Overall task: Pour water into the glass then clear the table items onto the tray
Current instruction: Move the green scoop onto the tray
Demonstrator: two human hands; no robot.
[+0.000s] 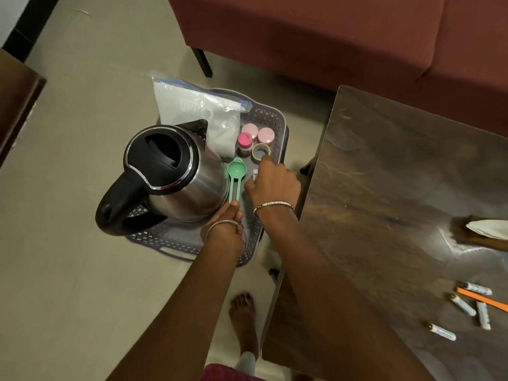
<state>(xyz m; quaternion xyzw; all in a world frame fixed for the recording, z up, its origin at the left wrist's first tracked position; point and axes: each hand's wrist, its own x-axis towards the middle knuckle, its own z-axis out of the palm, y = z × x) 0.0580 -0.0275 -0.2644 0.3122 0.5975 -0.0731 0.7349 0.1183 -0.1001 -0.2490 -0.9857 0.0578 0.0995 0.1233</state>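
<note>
A grey perforated tray sits on the floor. In it stand a steel kettle with a black lid, a zip bag of white powder, three pink-lidded jars and a tape roll. My left hand pinches the handle end of a green measuring spoon, whose bowl lies beside the kettle. My right hand hovers over the tray's right side, thumb and fingers around a small white object, one fingertip touching the tape roll. No glass is in view.
A dark wooden table fills the right side, right next to the tray. Several batteries, an orange pen and a white paper item lie on it. A maroon sofa stands behind. My bare foot is on the floor.
</note>
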